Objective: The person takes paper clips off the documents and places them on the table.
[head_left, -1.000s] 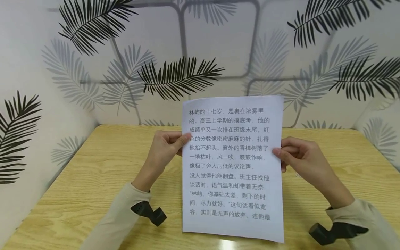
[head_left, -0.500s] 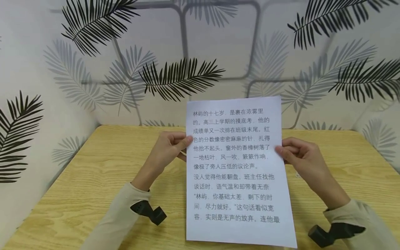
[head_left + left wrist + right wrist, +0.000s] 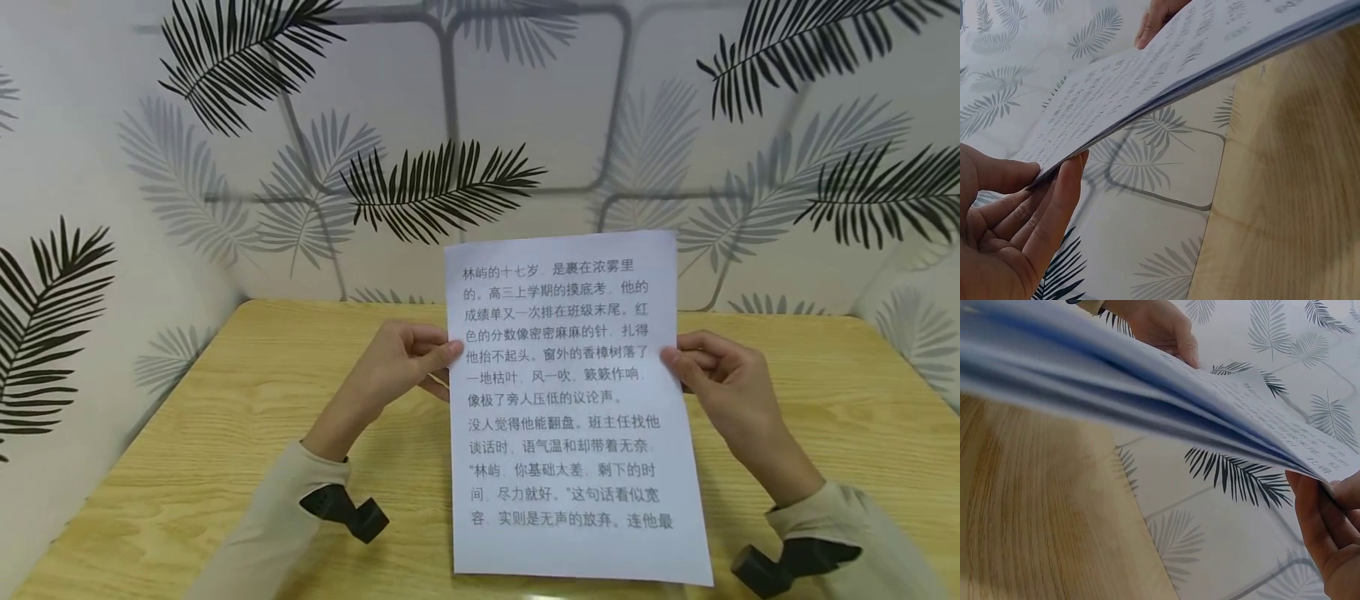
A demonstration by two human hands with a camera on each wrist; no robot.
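A stack of printed paper sheets (image 3: pixel 562 400), its top page covered in Chinese text, is held up facing the head camera. My left hand (image 3: pixel 401 362) pinches its left edge, thumb on the printed face and fingers behind. At the right edge my right hand (image 3: pixel 723 392) grips it the same way, a little lower. Seen edge-on in the left wrist view, the sheets (image 3: pixel 1129 94) lie in several layers, with the left hand (image 3: pixel 1016 212) at one side. In the right wrist view the layers of paper (image 3: pixel 1166 406) fan slightly apart, ending at the right hand (image 3: pixel 1329 519).
A wooden table (image 3: pixel 225 433) lies below the paper. Behind it stands a wall (image 3: pixel 525 100) with a leaf pattern. Black wrist cameras are strapped on the left sleeve (image 3: pixel 262 517) and the right sleeve (image 3: pixel 862 533).
The stack has shifted slightly right, and its lower end swung right and nearer the camera, then settled. Both hands keep their hold on the edges; the left moved slightly right and down.
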